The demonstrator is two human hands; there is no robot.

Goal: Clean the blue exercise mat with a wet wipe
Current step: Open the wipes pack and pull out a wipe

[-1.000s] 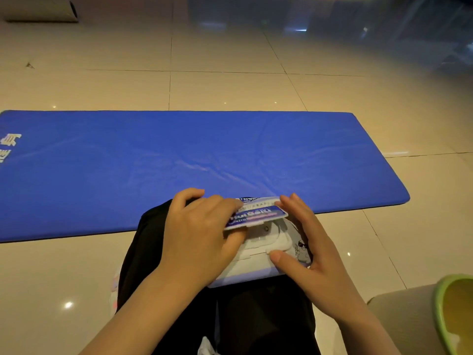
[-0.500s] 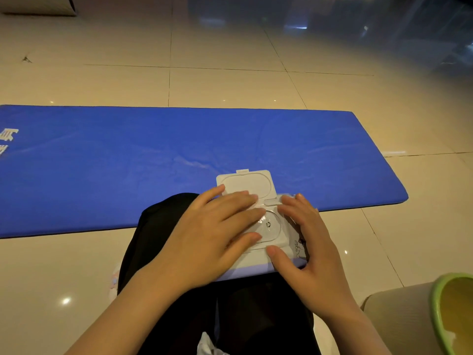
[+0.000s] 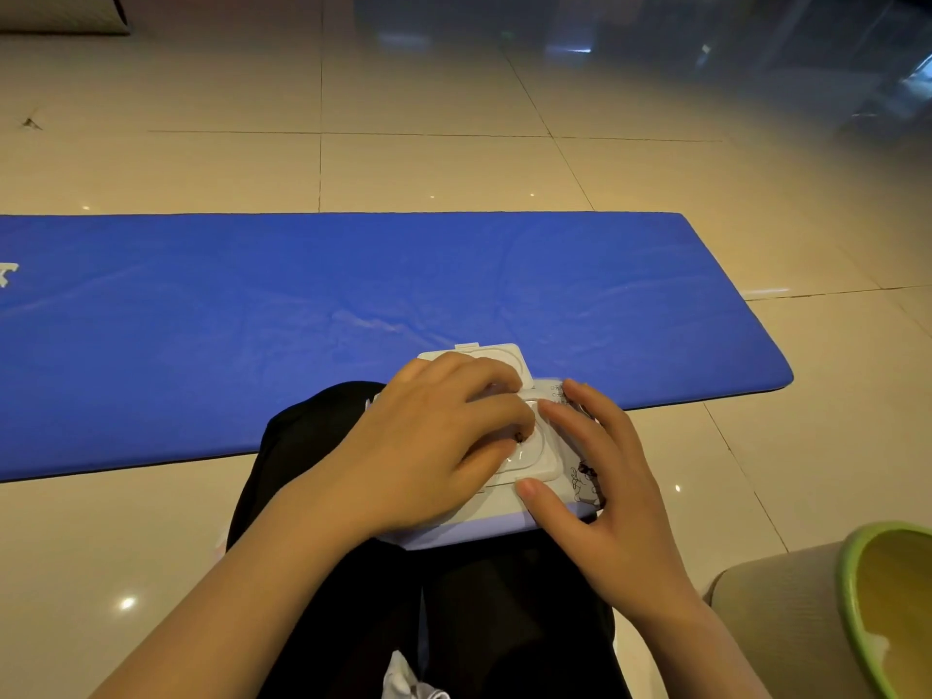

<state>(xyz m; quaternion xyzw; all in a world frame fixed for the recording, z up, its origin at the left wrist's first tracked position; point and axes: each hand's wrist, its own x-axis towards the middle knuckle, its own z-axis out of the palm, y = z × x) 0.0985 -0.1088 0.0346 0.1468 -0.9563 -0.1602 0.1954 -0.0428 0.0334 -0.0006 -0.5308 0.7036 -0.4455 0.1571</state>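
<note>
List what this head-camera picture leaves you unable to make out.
- Opening of the wipe pack: covered by left hand fingers; whether a wipe is pinched cannot be told.
- Left end of the blue mat: cut off by the frame edge.
- Green bowl: cut off at the right edge.
- Print on the pack beside right hand: too small to read.

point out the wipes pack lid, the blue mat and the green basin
wipes pack lid [image 3: 497, 356]: head view, inner face of the flipped-open flap.
blue mat [image 3: 252, 315]: head view, bare middle of its surface.
green basin [image 3: 852, 587]: head view, left rim.
</note>
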